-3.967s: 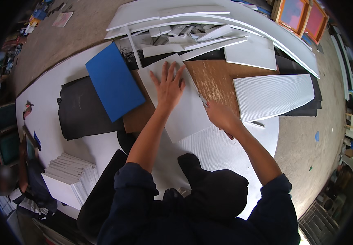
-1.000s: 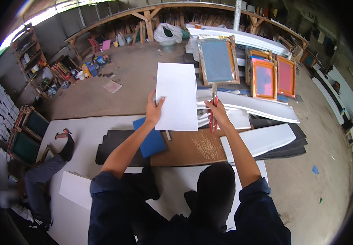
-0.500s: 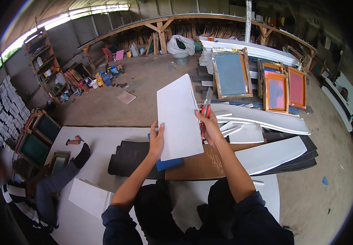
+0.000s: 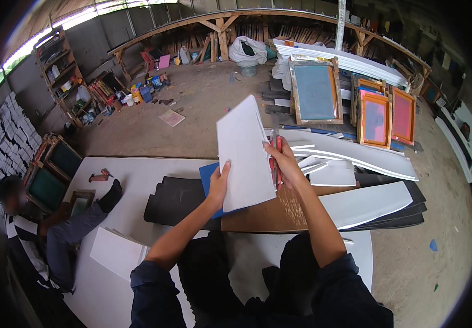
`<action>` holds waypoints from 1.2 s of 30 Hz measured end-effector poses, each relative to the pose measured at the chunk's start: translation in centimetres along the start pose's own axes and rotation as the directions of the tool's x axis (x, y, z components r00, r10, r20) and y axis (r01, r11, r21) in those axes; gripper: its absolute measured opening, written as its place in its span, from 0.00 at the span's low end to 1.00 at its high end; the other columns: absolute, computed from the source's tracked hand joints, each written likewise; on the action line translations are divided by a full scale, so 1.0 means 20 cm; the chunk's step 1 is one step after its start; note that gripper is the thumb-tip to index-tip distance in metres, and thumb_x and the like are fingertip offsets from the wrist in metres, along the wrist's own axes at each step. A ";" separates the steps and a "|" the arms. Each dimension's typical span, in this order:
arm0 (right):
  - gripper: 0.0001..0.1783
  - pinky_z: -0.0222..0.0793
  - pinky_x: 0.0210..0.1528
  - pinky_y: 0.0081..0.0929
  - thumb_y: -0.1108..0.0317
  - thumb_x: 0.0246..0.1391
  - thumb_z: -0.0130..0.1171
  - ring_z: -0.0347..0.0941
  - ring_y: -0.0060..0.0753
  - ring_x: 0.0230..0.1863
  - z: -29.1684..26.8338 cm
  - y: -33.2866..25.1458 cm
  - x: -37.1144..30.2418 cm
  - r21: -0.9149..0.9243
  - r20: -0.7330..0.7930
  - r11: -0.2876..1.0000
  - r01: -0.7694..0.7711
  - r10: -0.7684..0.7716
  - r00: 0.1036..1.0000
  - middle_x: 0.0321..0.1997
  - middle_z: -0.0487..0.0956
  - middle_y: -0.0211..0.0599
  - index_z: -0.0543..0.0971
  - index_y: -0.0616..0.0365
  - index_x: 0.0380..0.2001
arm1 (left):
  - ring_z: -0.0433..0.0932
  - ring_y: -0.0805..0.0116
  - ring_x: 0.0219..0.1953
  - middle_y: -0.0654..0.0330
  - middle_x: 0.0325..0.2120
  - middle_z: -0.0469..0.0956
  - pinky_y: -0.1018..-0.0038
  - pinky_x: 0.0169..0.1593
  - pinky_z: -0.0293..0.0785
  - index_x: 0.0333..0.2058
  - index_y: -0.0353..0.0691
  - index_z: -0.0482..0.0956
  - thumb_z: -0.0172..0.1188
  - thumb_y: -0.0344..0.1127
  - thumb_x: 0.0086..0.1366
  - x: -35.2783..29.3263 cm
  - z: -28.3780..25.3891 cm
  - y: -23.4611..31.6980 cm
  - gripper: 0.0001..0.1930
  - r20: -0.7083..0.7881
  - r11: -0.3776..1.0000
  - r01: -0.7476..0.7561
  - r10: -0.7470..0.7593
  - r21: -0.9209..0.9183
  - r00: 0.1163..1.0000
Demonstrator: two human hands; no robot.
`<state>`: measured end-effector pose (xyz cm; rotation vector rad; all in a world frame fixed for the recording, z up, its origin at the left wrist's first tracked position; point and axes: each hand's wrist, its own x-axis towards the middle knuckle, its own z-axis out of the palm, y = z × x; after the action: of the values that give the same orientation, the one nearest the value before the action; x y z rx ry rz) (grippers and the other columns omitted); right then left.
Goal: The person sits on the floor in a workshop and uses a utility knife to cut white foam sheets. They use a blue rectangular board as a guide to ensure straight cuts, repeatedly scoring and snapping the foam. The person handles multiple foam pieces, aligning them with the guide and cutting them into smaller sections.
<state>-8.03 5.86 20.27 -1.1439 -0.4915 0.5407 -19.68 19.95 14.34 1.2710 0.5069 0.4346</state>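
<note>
Between my hands is a small stack of white foam-like sheets (image 4: 244,158), tilted upright, its top cut at a slant. My left hand (image 4: 219,185) is closed on the left edge, thumb across the front. My right hand (image 4: 288,162) is closed round a red utility knife (image 4: 276,169) and steadies the stack's right edge; the blade is blurred above the fingers. Below lie a brown board (image 4: 268,217), a blue sheet (image 4: 208,177) partly hidden by the stack, and black sheets (image 4: 173,202). White offcuts (image 4: 312,165) lie right of my right hand.
At left another person sits, a leg (image 4: 77,240) stretched across the white floor sheet (image 4: 126,169). Near the foot lies a red-handled tool (image 4: 100,176). More white sheets (image 4: 116,252) lie left of my knees. Framed screens (image 4: 315,90) lean at the back right. Long curved white pieces (image 4: 364,205) lie at right.
The stack has turned slightly, showing more of its right edge, and sits a little further right in view. My right hand and the knife have shifted with it. Both hands keep their hold.
</note>
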 end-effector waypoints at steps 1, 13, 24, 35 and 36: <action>0.23 0.65 0.34 0.19 0.62 0.51 0.57 0.65 0.19 0.34 -0.01 0.00 -0.01 -0.059 0.024 0.998 0.009 -0.008 1.000 0.35 0.68 0.28 0.63 0.57 0.47 | 0.74 0.70 0.38 0.55 0.38 0.73 0.74 0.42 0.71 0.48 0.31 0.65 0.47 0.54 0.62 0.00 0.01 0.02 0.29 -0.033 0.998 -0.054 0.055 0.023 0.998; 0.18 0.52 0.17 0.15 0.67 0.52 0.55 0.55 0.15 0.15 0.01 -0.09 -0.10 0.200 0.099 0.980 -0.006 -0.014 0.995 0.16 0.60 0.23 0.61 0.49 0.43 | 0.69 0.76 0.22 0.66 0.24 0.71 0.80 0.24 0.67 0.41 0.39 0.72 0.41 0.59 0.62 0.00 0.10 -0.08 0.26 0.190 0.952 0.305 -0.305 0.034 0.933; 0.18 0.60 0.18 0.19 0.73 0.52 0.52 0.63 0.21 0.17 -0.16 0.01 0.01 -0.001 0.108 0.987 0.160 -0.159 0.981 0.18 0.65 0.29 0.56 0.53 0.41 | 0.73 0.73 0.27 0.60 0.28 0.74 0.78 0.28 0.69 0.45 0.31 0.70 0.45 0.54 0.63 0.09 0.06 -0.31 0.27 0.350 0.887 0.450 -0.390 -0.106 0.851; 0.31 0.64 0.40 0.21 0.62 0.50 0.58 0.67 0.25 0.36 -0.27 0.06 0.06 -0.507 0.084 0.824 0.253 -0.245 0.966 0.35 0.71 0.39 0.55 0.63 0.51 | 0.74 0.72 0.37 0.56 0.36 0.75 0.77 0.41 0.70 0.47 0.29 0.67 0.44 0.50 0.65 0.03 0.03 -0.13 0.26 0.071 0.969 -0.017 0.000 0.245 0.997; 0.33 0.64 0.41 0.21 0.62 0.50 0.59 0.66 0.24 0.36 -0.28 0.06 0.07 -0.417 0.089 0.888 0.193 -0.172 0.981 0.36 0.70 0.37 0.54 0.64 0.51 | 0.74 0.72 0.37 0.56 0.36 0.75 0.77 0.41 0.70 0.47 0.29 0.68 0.44 0.51 0.64 0.02 0.03 -0.12 0.27 0.071 0.968 0.002 -0.020 0.249 0.997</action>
<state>-3.68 3.07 17.35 -1.4835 -0.7794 0.3026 -18.85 19.08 12.01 1.5198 0.5181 0.3207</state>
